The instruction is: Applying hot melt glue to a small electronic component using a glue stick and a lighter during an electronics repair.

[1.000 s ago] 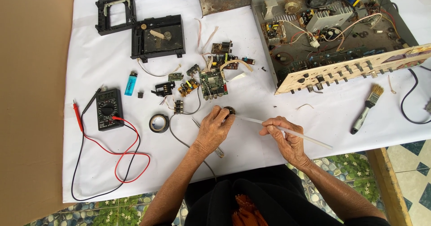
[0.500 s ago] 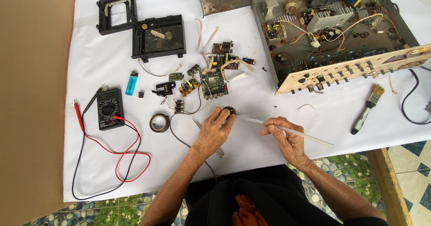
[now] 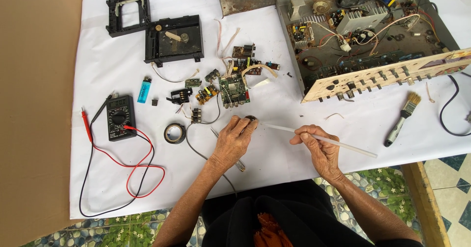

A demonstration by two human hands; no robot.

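My left hand (image 3: 234, 141) is closed around a small dark round part (image 3: 251, 120) on the white sheet (image 3: 294, 104). A thin grey wire (image 3: 196, 151) trails out from under that hand. My right hand (image 3: 316, 146) pinches a long thin white stick (image 3: 343, 145), whose left tip reaches the round part. A slim clear-handled tool (image 3: 239, 165) lies under my left wrist. Just above the hands sits a green circuit board (image 3: 233, 91) among several small loose boards and connectors.
A black multimeter (image 3: 120, 117) with red and black leads lies at left, next to a roll of black tape (image 3: 174, 133) and a blue lighter (image 3: 143, 89). Black plastic drive frames (image 3: 171, 39) sit at the back. An open amplifier chassis (image 3: 363, 26) fills the right, with a paintbrush (image 3: 402, 119) below it.
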